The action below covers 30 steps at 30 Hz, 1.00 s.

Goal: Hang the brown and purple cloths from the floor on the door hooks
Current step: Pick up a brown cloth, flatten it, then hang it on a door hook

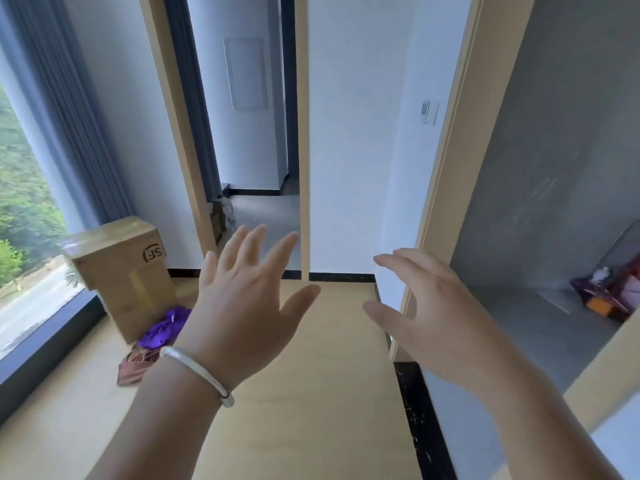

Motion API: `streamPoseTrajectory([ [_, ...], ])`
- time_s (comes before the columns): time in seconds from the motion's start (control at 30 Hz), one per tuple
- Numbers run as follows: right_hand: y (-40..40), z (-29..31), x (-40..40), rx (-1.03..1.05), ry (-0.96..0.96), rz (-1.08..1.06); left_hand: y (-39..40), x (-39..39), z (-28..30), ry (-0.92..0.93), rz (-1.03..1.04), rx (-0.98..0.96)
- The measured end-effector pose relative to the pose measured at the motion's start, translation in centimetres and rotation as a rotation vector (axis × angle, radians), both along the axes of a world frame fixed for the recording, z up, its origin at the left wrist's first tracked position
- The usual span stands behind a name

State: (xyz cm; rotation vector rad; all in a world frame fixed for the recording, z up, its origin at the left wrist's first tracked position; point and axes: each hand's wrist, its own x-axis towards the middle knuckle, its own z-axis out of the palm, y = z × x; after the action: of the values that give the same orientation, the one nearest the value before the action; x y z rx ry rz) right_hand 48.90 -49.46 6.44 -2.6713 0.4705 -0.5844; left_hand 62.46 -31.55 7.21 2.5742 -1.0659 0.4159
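A crumpled purple cloth [165, 329] lies on the wooden floor against a cardboard box. A brown cloth [133, 367] lies just in front of it, partly hidden by my left wrist. My left hand [242, 303], with a silver bangle on the wrist, is stretched forward with fingers spread and holds nothing. My right hand [426, 317] is held out beside it, fingers relaxed, also holding nothing. Both hands are above the floor, to the right of the cloths. No door hooks are visible.
A cardboard box [121, 271] stands by the window at the left, with grey curtains [65, 109] behind it. A doorway [256, 168] opens straight ahead with a wood frame. At right a second wood-framed opening [446, 188] leads to a grey-floored room with coloured items [609, 292].
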Motion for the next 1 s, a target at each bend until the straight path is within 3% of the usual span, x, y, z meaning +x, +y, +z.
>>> streamPoseTrajectory([
  [0.27, -5.9, 0.6, 11.8, -0.007, 0.031, -0.048, -6.4, 12.4, -0.4, 0.025, -0.038, -0.03],
  [0.6, -13.4, 0.0, 19.1, 0.042, 0.03, -0.081, -14.4, 20.7, -1.0, 0.074, -0.092, -0.009],
  [1.0, -30.1, -0.2, 31.1, 0.044, -0.013, -0.057, -30.4, 31.5, -0.6, 0.066, -0.062, 0.035],
])
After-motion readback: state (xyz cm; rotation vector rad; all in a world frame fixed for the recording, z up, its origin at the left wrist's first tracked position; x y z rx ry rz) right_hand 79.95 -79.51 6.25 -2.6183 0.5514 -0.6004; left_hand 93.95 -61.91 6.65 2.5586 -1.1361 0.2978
